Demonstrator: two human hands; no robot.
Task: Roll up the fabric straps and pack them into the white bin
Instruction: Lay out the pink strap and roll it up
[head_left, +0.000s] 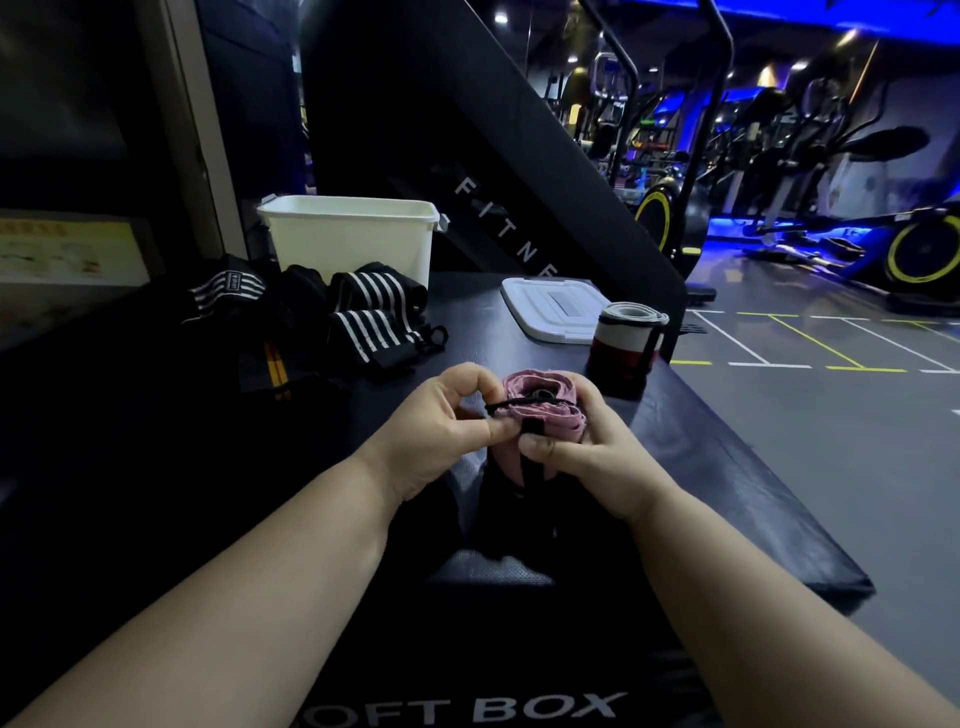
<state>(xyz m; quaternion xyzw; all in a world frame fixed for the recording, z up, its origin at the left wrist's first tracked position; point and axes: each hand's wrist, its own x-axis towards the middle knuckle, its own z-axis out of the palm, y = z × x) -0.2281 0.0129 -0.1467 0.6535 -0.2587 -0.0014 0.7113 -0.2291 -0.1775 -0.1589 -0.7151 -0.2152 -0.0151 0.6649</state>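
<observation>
**Pink strap roll (540, 410) being held in both hands**

The roll is standing upright over the black padded box (727, 467), well in front of the white bin (353, 239), on the camera side. The right hand (587, 452) is wrapping around its side, thumb pressing on the black band. The left hand (441, 431) is pinching the thin black loop (511, 404) that's running across the top of the roll. Loose black-and-white striped straps (374, 317) are lying right at the front of the bin. The white lid (550, 312) is lying flat just right of the bin, and a rolled red-and-white strap (626, 343) is standing further right of the bin, beside that lid.
</observation>
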